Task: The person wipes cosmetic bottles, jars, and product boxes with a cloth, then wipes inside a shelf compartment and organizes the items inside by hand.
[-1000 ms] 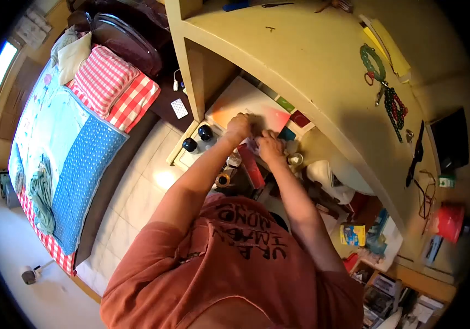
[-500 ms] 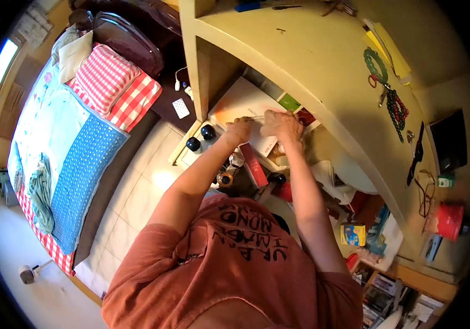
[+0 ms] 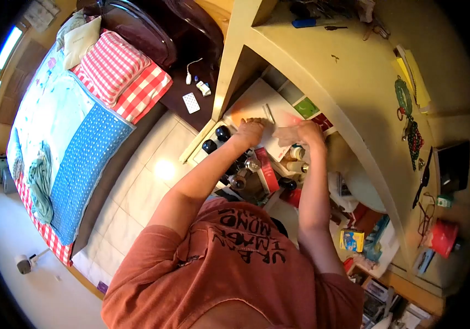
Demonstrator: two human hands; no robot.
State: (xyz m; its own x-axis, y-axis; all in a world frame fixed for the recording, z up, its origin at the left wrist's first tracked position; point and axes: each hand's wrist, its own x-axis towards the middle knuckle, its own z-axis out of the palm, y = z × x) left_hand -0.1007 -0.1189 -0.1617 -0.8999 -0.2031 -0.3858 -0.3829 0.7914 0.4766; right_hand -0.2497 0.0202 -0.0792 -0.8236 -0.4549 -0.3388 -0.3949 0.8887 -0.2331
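Observation:
My left hand [image 3: 251, 132] is over a white box [image 3: 262, 96] on the shelf, its fingers curled; what they hold, if anything, is hidden. A slim silvery stick [image 3: 268, 113] shows on the box just beyond these fingers. To the right, my right hand [image 3: 310, 133] is closed at the edge of a pale, thin, see-through-looking piece [image 3: 286, 135], too blurred to name. Below the hands a red box [image 3: 267, 171] stands among several bottles. Dark round caps [image 3: 222, 132] are left of my left hand, and pale-capped bottles [image 3: 297, 152] are under my right wrist.
A curved yellow shelf edge [image 3: 323, 104] arches over the hands' right side. On the upper shelf lie bead strings [image 3: 404, 98] and eyeglasses [image 3: 426, 213]. A yellow-blue box [image 3: 352, 240] sits lower right. At left is a bed with a blue dotted cover [image 3: 95, 170].
My hands have moved apart, the right one going further right. The pale piece and the silvery stick now show more plainly. The whole view has shifted a little.

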